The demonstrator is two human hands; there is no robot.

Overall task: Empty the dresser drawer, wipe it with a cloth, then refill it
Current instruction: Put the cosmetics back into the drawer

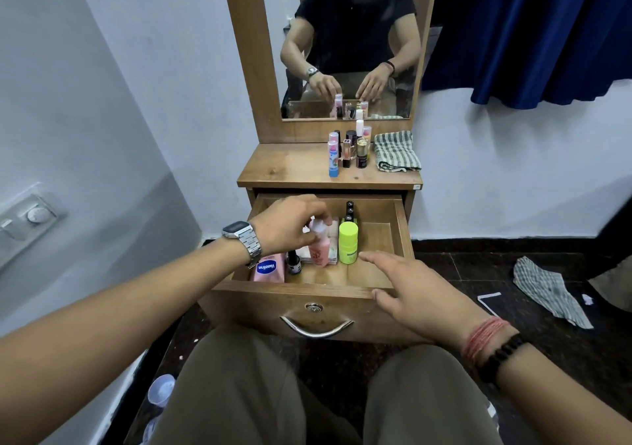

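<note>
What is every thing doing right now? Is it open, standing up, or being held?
drawer: pulled open
pink bottle: tilted, gripped at the top by left hand
right hand: open, holding nothing
green bottle: upright in drawer
Vaseline tube: lying in drawer
striped cloth: folded on dresser top

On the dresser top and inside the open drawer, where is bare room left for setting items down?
The dresser top is bare on its left half, from the left edge to the bottle cluster; the striped cloth fills the right. In the drawer, bare floor lies right of the lime-green bottle. The drawer's left is crowded around the left hand.
</note>
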